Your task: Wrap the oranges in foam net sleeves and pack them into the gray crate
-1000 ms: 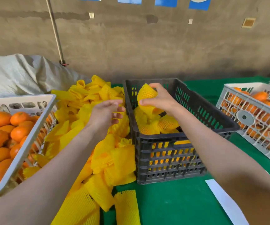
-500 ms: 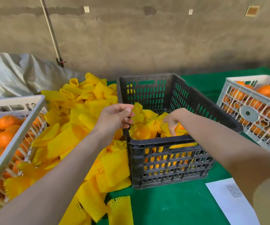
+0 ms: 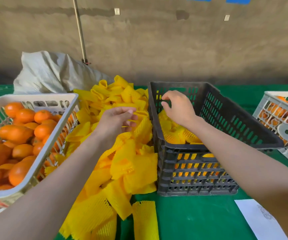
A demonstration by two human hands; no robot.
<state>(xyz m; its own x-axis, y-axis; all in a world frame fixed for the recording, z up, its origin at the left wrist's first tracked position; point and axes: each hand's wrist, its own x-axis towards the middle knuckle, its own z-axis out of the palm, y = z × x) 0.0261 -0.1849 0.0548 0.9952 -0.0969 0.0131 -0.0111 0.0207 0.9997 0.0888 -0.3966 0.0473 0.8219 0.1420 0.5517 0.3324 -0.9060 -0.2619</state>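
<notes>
The gray crate [image 3: 226, 111] stands in the middle of the green table and holds several oranges wrapped in yellow net sleeves [image 3: 176, 134]. My right hand [image 3: 177, 108] hovers above the crate's left side, fingers loosely curled, holding nothing. My left hand [image 3: 115, 122] hangs over the pile of yellow foam net sleeves [image 3: 131, 163], fingers relaxed and empty. A white crate [image 3: 42, 153] at the left is full of bare oranges [image 3: 18, 132].
A second white crate of oranges [image 3: 269, 108] sits at the right edge. A white paper sheet [image 3: 257, 220] lies on the green cloth near the front right. A grey sack [image 3: 53, 73] and a pole stand against the concrete wall behind.
My right hand lowered the wrapped orange into the gray crate, let it go and has risen out empty. My left hand stayed over the sleeve pile.
</notes>
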